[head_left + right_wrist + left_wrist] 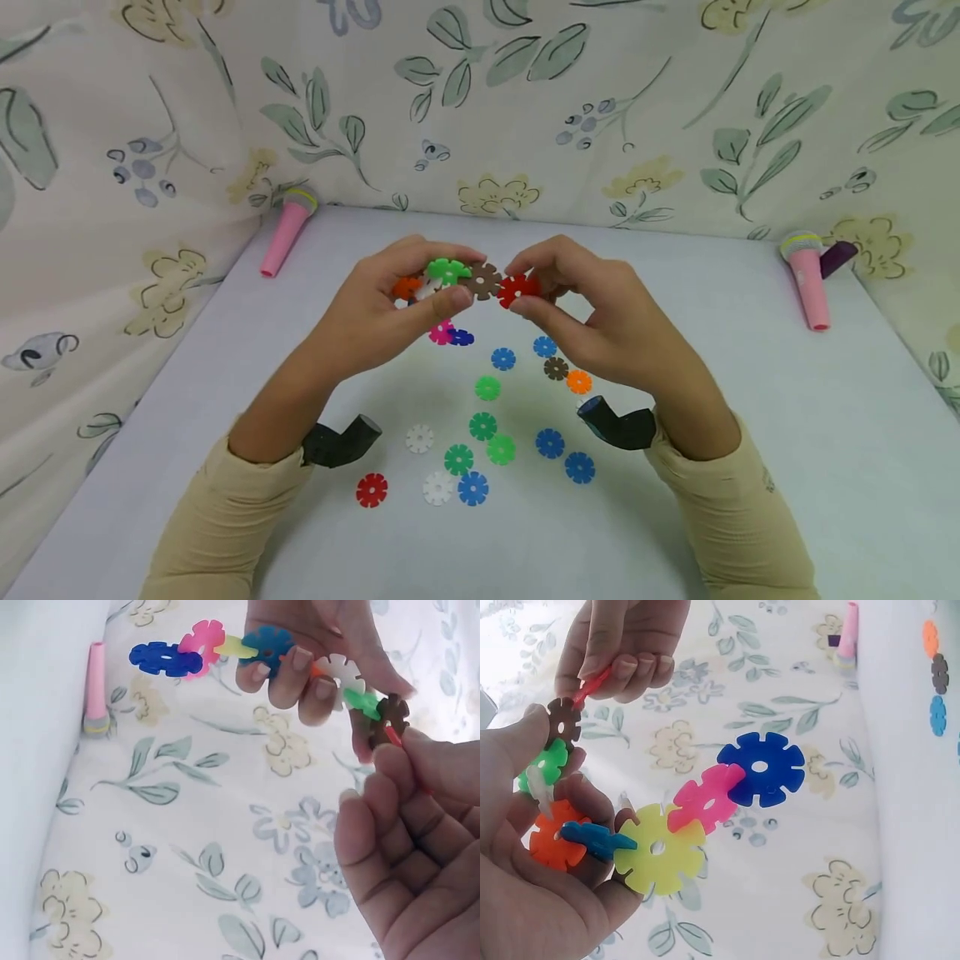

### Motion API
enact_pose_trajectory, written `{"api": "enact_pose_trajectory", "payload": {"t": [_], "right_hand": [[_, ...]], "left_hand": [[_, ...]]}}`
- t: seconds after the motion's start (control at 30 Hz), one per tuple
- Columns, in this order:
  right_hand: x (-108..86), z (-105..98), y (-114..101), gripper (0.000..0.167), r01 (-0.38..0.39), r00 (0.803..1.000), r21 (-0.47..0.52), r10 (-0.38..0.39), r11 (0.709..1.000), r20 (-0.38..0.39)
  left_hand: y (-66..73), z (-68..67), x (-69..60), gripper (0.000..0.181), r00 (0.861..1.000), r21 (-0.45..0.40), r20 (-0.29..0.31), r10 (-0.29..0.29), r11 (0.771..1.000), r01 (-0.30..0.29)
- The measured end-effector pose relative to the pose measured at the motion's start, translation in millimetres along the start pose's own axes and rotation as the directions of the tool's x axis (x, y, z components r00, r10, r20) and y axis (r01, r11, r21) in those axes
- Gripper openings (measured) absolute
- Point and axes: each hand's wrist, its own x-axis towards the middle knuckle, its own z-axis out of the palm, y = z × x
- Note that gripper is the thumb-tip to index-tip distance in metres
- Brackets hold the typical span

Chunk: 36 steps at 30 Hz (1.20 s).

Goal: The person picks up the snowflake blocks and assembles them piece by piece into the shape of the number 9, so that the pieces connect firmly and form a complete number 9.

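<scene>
My left hand [401, 296] grips a chain of notched plastic discs joined edge to edge. In the left wrist view the chain runs from a dark blue disc [761, 769] through pink [705, 801], yellow [660, 851], blue [596, 838], orange [557, 836], white and green discs to a brown disc [564, 724]. Between thumb and fingers my right hand [588, 304] pinches a red disc [517, 290], its edge at the brown disc. Whether their slots are fully engaged I cannot tell. Both hands are raised above the table.
Loose discs lie on the white table [750, 500], among them a red disc [372, 490], an orange disc [579, 382] and several blue, green and white ones. Pink toy microphones stand at the back left [285, 233] and right [808, 283]. Floral cloth [480, 125] hangs behind.
</scene>
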Motion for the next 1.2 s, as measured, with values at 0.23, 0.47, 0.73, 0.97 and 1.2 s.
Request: {"api": "enact_pose_trajectory", "payload": {"t": [0.23, 0.47, 0.73, 0.97, 1.2], "right_hand": [[1.1, 7, -4, 0.032, 0.058, 0.997, -0.107, -0.064, 0.993, -0.049], [-0.9, 10, -9, 0.026, 0.076, 0.993, -0.143, -0.088, 0.987, -0.076], [-2.0, 14, -13, 0.020, 0.087, 0.989, -0.206, -0.109, 0.975, -0.099], [-1.4, 18, -11, 0.023, 0.061, 0.996, -0.154, -0.071, 0.986, -0.063], [1.9, 25, -8, 0.040, -0.095, 0.990, -0.136, 0.108, 0.986, 0.086]], "left_hand": [[-2.1, 3.5, -0.9, 0.031, 0.999, -0.018, 0.008, -0.042, 0.999, 0.042], [-2.6, 7.0, -1.2, 0.024, 0.999, -0.054, 0.030, -0.042, 0.998, 0.044], [-0.3, 13.8, -2.2, 0.023, 0.999, -0.070, 0.018, -0.035, 0.997, 0.036], [1.9, 2.7, -2.6, 0.023, 0.995, 0.018, 0.076, -0.064, 0.998, 0.063], [7.5, -15.1, -5.6, 0.031, 0.987, 0.165, 0.132, -0.090, 0.984, 0.068]]}}
